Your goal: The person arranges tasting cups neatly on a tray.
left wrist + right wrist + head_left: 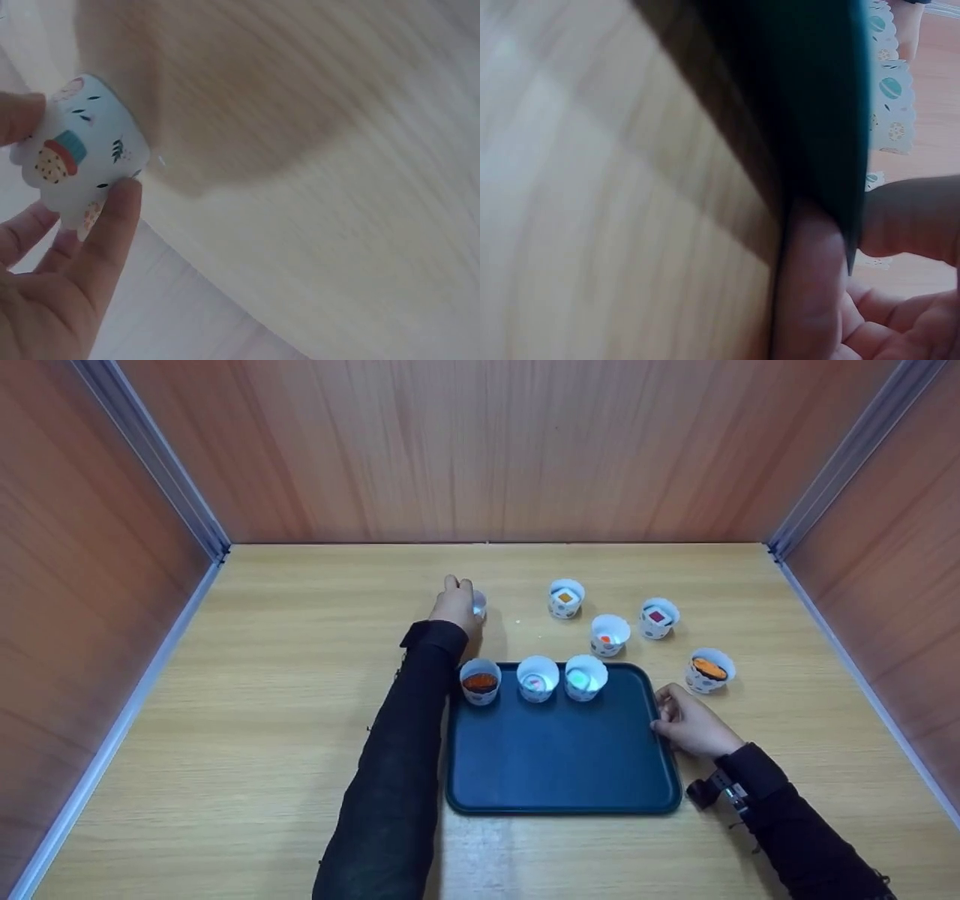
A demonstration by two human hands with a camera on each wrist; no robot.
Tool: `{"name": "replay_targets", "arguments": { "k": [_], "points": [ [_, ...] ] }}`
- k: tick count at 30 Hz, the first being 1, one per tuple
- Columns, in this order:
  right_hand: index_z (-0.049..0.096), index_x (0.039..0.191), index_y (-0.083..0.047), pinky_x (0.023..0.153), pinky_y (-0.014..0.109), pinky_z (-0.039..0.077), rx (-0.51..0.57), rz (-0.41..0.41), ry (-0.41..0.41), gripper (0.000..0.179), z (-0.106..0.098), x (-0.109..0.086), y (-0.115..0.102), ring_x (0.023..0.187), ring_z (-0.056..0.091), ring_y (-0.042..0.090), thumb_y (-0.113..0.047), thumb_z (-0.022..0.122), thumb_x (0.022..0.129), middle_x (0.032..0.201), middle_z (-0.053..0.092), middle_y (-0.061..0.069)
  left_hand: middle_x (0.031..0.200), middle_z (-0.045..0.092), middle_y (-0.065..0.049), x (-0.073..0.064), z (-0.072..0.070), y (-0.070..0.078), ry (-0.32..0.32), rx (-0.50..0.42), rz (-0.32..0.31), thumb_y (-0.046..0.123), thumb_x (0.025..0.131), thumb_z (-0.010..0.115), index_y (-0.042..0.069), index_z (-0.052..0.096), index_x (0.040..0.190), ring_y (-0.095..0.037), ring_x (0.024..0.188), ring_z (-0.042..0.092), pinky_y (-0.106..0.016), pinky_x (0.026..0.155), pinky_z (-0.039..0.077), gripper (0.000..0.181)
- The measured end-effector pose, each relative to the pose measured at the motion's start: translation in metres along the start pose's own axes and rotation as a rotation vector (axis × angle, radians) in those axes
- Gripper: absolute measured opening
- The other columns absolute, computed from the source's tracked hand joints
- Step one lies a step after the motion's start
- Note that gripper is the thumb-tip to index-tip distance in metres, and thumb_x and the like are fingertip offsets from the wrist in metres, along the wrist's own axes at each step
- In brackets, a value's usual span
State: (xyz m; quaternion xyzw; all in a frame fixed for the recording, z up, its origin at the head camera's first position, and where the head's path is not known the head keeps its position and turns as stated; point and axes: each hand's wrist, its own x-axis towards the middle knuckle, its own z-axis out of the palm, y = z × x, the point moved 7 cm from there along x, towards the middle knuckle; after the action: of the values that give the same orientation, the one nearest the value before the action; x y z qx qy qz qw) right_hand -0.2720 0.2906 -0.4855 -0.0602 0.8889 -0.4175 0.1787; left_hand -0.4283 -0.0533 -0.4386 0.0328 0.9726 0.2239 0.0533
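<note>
Beyond the tray's far left corner, my left hand [456,606] holds a small white paper cup [479,604]. In the left wrist view this cup [90,142] has cupcake prints and a scalloped rim, pinched between thumb and fingers. A dark green tray [562,757] lies on the table, its right edge gripped by my right hand [691,725]; the right wrist view has the tray rim [832,150] between thumb and fingers [810,285]. Along the tray's far side stand a cup with brown filling [480,694], a cup with pale contents [538,679] and a cup with mint-green contents [586,677].
Behind and right of the tray stand a cup with a yellow-marked piece [566,598], a cup with a small orange-red piece [610,634], a cup with a dark red piece [659,618] and a cup with orange filling [709,670]. Wooden walls [487,450] enclose the table.
</note>
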Motion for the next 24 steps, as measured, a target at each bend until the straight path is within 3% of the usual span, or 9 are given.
{"name": "replay_targets", "arguments": {
  "k": [3,7,18,24],
  "points": [
    [0.038,0.122,0.005,0.054,0.026,0.048,0.003,0.009,-0.003,0.037,0.000,0.000,0.000,0.063,0.052,0.012,-0.006,0.059,0.093,0.084,0.050,0.005,0.143,0.037,-0.020,-0.003,-0.001,-0.001,-0.032,-0.008,-0.003,0.023,0.093,0.064,0.003,0.033,0.147,-0.034,0.118,0.055,-0.040,0.099,0.049,0.066],
    [0.039,0.123,0.005,0.054,0.025,0.048,0.003,0.002,-0.006,0.037,0.001,0.000,-0.001,0.061,0.052,0.011,-0.006,0.059,0.093,0.082,0.050,0.004,0.136,0.046,-0.023,-0.008,-0.003,0.001,-0.044,0.020,0.038,0.024,0.092,0.065,0.000,0.036,0.144,-0.036,0.117,0.056,-0.042,0.100,0.048,0.065],
    [0.039,0.122,0.005,0.055,0.025,0.048,0.018,0.012,-0.022,0.037,-0.001,0.000,-0.001,0.063,0.052,0.011,-0.006,0.059,0.092,0.083,0.049,0.004,0.133,0.052,-0.021,-0.025,-0.023,0.006,0.019,-0.009,0.066,0.019,0.086,0.071,0.000,0.039,0.143,-0.032,0.114,0.058,-0.040,0.097,0.050,0.068],
    [0.039,0.127,0.006,0.058,0.027,0.051,0.034,0.043,-0.036,0.043,-0.003,-0.001,0.001,0.068,0.056,0.013,-0.011,0.061,0.093,0.085,0.052,0.005,0.128,0.054,-0.020,-0.040,-0.035,0.018,0.053,-0.002,0.140,0.017,0.084,0.069,0.000,0.044,0.140,-0.032,0.106,0.061,-0.041,0.092,0.052,0.063]
  ]
}}
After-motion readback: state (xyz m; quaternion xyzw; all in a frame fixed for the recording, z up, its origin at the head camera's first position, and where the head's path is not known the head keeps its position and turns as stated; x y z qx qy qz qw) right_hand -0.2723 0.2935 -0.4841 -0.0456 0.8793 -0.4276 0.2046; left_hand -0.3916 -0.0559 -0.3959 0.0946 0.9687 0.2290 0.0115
